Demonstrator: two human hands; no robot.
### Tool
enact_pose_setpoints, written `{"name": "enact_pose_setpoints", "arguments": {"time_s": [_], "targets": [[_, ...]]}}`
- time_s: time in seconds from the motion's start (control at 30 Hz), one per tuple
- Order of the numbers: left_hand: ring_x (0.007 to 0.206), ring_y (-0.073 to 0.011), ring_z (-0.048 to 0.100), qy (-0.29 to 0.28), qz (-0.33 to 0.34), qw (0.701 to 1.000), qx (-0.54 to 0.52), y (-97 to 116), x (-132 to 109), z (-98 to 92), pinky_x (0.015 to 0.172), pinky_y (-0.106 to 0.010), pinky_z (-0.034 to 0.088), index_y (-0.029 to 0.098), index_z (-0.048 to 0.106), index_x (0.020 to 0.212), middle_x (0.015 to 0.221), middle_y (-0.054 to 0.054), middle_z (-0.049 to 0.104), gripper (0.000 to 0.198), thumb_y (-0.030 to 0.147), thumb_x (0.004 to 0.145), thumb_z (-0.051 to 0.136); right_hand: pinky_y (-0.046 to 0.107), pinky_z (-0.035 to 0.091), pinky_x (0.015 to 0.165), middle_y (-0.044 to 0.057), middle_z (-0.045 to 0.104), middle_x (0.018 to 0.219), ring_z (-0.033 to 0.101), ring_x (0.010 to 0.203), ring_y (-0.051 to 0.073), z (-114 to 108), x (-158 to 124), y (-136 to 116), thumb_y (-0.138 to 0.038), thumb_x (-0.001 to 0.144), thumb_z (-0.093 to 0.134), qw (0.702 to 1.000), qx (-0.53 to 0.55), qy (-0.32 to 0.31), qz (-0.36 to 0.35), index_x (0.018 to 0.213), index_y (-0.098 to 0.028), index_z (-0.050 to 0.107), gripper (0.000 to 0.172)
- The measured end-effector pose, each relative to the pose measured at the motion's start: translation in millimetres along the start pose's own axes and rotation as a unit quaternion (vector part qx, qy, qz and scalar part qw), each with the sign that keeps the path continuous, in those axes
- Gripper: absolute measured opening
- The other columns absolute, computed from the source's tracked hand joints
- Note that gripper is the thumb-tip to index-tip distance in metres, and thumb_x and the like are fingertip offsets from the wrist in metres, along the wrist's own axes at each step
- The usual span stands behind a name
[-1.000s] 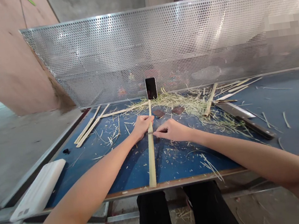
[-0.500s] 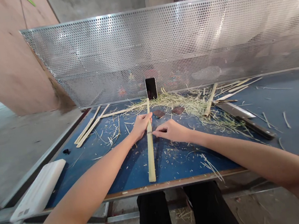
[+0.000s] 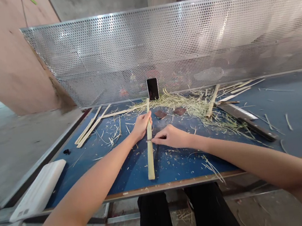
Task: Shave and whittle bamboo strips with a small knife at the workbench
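A long pale bamboo strip [image 3: 150, 154] lies lengthwise on the blue table [image 3: 174, 162], pointing away from me. My left hand [image 3: 140, 125] is wrapped round the strip's far part. My right hand [image 3: 171, 137] is closed in a pinch on a small blade [image 3: 149, 141] whose tip touches the strip just below my left hand. The strip's near end rests close to the table's front edge.
A phone [image 3: 152, 88] leans on the perforated metal screen [image 3: 175, 46] at the back. Straw-like shavings [image 3: 191, 105] pile behind my hands. Bamboo strips [image 3: 93, 126] lie far left, a large knife [image 3: 245, 119] to the right, a white block [image 3: 37, 191] at the left edge.
The bamboo strip has slid away from me, its near end now farther from the front edge. My right hand has shifted slightly toward me along the strip.
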State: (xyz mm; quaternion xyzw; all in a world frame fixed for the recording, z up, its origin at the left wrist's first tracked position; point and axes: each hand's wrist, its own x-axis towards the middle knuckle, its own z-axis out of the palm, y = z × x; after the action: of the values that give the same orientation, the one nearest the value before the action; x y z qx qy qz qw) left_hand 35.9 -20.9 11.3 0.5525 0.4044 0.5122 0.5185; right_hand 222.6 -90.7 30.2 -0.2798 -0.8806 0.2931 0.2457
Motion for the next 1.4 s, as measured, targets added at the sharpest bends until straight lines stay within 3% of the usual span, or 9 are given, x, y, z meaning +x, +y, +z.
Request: {"name": "enact_pose_setpoints", "arguments": {"time_s": [0.3,0.47,0.63,0.77,0.9,1.03,1.17,1.4], "targets": [[0.043,-0.0084,0.039,-0.023,0.013,0.999,0.032,-3,-1,-1.4,0.046,-0.025,0.028,0.020,0.050,0.055,0.048,0.002,0.044,0.055,0.058,0.092,0.065,0.030,0.036,0.060,0.000,0.065,0.068,0.042,0.057,0.011,-4,-4,-1,-0.040,0.105,0.055,0.996,-0.020,-0.022,-0.082,0.092,-0.018,0.082,0.037],[0.043,-0.0086,0.037,-0.022,0.030,0.997,0.071,-5,1,-2.9,0.045,-0.025,0.026,0.020,0.056,0.065,0.050,0.004,0.045,0.047,0.058,0.093,0.063,0.029,0.033,0.058,-0.002,0.059,0.065,0.039,0.058,0.011,-11,-4,0,-0.047,0.104,0.057,0.995,0.025,-0.060,-0.076,0.087,-0.016,0.079,0.041],[0.048,-0.0113,0.050,-0.032,0.036,0.997,0.069,0,0,-1.4,0.049,-0.024,0.035,0.018,0.060,0.085,0.060,-0.001,0.063,0.032,0.049,0.095,0.062,0.029,0.031,0.058,-0.003,0.054,0.065,0.041,0.059,0.011,-19,2,9,-0.044,0.105,0.055,1.000,0.003,0.026,-0.007,0.079,-0.017,0.069,0.039],[0.043,-0.0112,0.046,-0.030,0.017,0.998,0.058,5,-2,-0.6,0.047,-0.024,0.032,0.016,0.065,0.101,0.055,0.001,0.061,0.030,0.046,0.097,0.060,0.030,0.032,0.061,-0.003,0.055,0.068,0.042,0.060,0.012,-20,4,16,-0.043,0.104,0.056,0.999,-0.011,0.044,0.004,0.089,-0.019,0.066,0.030],[0.041,-0.0106,0.043,-0.004,0.039,0.999,0.032,10,-5,2.8,0.048,-0.024,0.031,0.016,0.066,0.096,0.048,0.004,0.052,0.021,0.036,0.093,0.061,0.030,0.035,0.063,-0.002,0.059,0.074,0.045,0.063,0.013,-19,3,16,-0.042,0.103,0.056,0.999,0.001,0.048,-0.005,0.091,-0.020,0.063,0.027],[0.035,-0.0096,0.033,0.012,0.007,0.999,-0.046,14,-8,7.4,0.044,-0.025,0.026,0.020,0.061,0.094,0.043,0.010,0.041,0.014,0.032,0.087,0.064,0.030,0.036,0.066,-0.002,0.060,0.076,0.046,0.064,0.013,-18,3,14,-0.041,0.103,0.057,0.999,-0.001,0.042,-0.002,0.091,-0.020,0.064,0.025],[0.033,-0.0085,0.027,0.010,-0.012,0.997,-0.070,16,-8,8.9,0.042,-0.025,0.019,0.022,0.054,0.086,0.040,0.011,0.036,0.018,0.037,0.089,0.064,0.030,0.034,0.064,-0.002,0.058,0.073,0.045,0.063,0.012,-16,3,16,-0.040,0.103,0.058,0.999,-0.005,0.037,-0.014,0.090,-0.020,0.064,0.025],[0.033,-0.0091,0.025,0.000,-0.018,0.997,-0.072,13,-5,7.8,0.041,-0.026,0.018,0.025,0.039,0.071,0.038,0.009,0.032,0.036,0.042,0.099,0.054,0.029,0.037,0.066,-0.002,0.061,0.073,0.048,0.064,0.012,-15,2,18,-0.038,0.105,0.057,0.998,0.000,0.056,-0.028,0.099,-0.020,0.070,0.023]]}}
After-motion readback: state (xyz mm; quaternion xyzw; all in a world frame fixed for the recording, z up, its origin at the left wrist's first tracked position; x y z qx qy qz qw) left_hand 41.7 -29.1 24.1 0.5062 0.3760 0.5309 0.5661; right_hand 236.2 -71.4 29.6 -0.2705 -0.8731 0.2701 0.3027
